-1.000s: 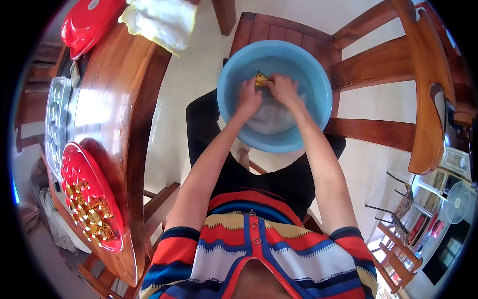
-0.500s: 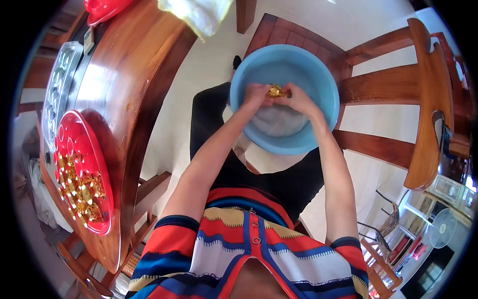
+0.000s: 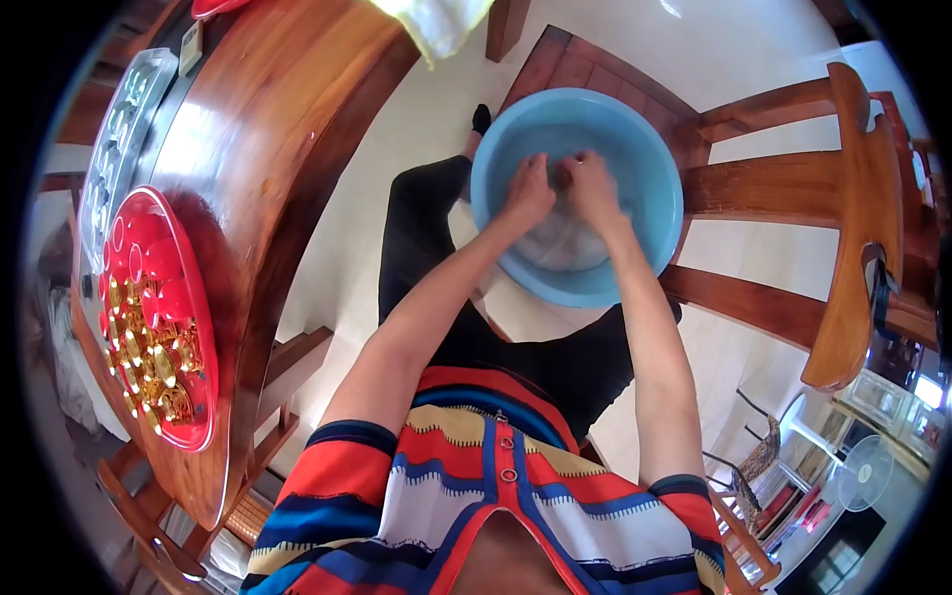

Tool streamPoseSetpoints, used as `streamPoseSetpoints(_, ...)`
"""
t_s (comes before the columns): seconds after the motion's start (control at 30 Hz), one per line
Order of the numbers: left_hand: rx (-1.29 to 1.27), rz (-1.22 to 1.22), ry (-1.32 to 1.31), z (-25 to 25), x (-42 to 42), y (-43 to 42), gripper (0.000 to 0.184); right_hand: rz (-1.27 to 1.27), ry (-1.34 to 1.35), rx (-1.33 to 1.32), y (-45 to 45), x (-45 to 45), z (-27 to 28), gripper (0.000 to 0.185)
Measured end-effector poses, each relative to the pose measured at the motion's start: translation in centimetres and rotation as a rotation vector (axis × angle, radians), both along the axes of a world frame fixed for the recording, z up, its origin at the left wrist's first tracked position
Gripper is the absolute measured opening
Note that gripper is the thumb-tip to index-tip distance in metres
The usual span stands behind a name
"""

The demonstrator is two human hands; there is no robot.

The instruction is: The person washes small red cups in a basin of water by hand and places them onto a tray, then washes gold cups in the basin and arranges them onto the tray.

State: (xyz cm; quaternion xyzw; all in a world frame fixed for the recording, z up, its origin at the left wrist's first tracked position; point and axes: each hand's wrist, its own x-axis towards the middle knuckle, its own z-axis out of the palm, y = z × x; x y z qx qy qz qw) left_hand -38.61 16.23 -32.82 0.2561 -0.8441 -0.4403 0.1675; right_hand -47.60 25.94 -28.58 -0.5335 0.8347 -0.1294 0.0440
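Observation:
My left hand [image 3: 533,190] and my right hand [image 3: 591,186] are close together over the light-blue basin [image 3: 643,248]. Fingers of both are curled around a small object [image 3: 561,178], mostly hidden and dark from this side; half a second ago its gold surface showed. Cloudy water fills the basin, and a pale cloth-like shape [image 3: 557,244] lies in it below my hands. The basin rests on a wooden chair seat [image 3: 585,61] in front of my knees.
At left, a wooden table [image 3: 288,129] bears a red tray [image 3: 206,397] with several shiny gold pieces [image 3: 159,357] and red cups [image 3: 164,260]. Behind it lies a clear plastic tray [image 3: 129,129]. A white cloth [image 3: 436,22] hangs at the top. The chair back [image 3: 773,188] stands right.
Both hands have turned and risen slightly in the basin, fingers now pointing away from me. The object's gold side is out of sight. The whole view has shifted a little.

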Motion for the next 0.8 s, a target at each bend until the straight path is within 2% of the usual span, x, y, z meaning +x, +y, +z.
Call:
streamPoseSetpoints(0.07,0.066,-0.033,-0.17,0.4,-0.2,-0.1,0.045,-0.208,0.16,-0.02,-0.1,-0.3,-0.2,0.024)
streamPoseSetpoints(0.2,0.104,-0.091,-0.135,-0.2,-0.1,0.3,0.047,-0.047,0.079,0.001,0.1,-0.3,-0.9,0.028)
streamPoseSetpoints(0.27,0.152,-0.055,-0.041,0.0,-0.2,0.3,0.047,-0.342,-0.236,-0.162,0.2,-0.8,-1.0,0.03)
streamPoseSetpoints(0.3,0.153,-0.049,-0.04,0.6,-0.2,0.3,0.047,-0.336,-0.236,-0.16,0.2,-1.2,-1.0,0.03)
streamPoseSetpoints(0.37,0.168,-0.052,-0.084,1.8,0.2,0.3,0.046,-0.538,-0.676,-0.266,0.5,-1.8,-1.0,0.033)
streamPoseSetpoints(0.4,0.169,-0.053,-0.086,0.2,-0.2,0.3,0.046,-0.539,-0.677,-0.265,0.7,-1.8,-0.9,0.033)
streamPoseSetpoints(0.43,0.243,-0.041,0.041,-1.7,-0.9,0.1,0.043,-0.545,-0.67,-0.26,1.0,-1.8,-0.8,0.036)
streamPoseSetpoints(0.47,0.317,-0.028,0.168,-1.2,-1.1,0.1,0.04,-0.551,-0.662,-0.255,1.3,-1.7,-0.5,0.039)
streamPoseSetpoints(0.5,0.318,-0.026,0.17,-0.8,-1.2,0.1,0.04,-0.55,-0.661,-0.253,1.7,-1.6,-0.1,0.039)
streamPoseSetpoints(0.57,0.54,-0.007,0.002,0.2,-1.1,-0.3,0.032,-0.507,-0.462,-0.151,2.3,-1.4,0.4,0.04)
streamPoseSetpoints(0.63,0.503,0.009,0.025,-0.9,-1.5,-0.5,0.028,-0.443,-0.392,-0.219,2.6,-1.3,-1.4,0.038)
streamPoseSetpoints(0.7,0.469,0.023,0.049,0.0,-1.4,-0.4,0.024,-0.38,-0.321,-0.284,2.8,-1.0,-2.8,0.038)
streamPoseSetpoints(0.77,0.248,-0.004,-0.01,1.0,-0.7,-0.1,0.02,-0.112,-0.328,-0.258,2.3,-0.3,-3.4,0.036)
streamPoseSetpoints(0.8,0.246,-0.003,-0.013,0.8,-0.7,-0.2,0.02,-0.111,-0.33,-0.261,2.1,0.2,-3.1,0.036)
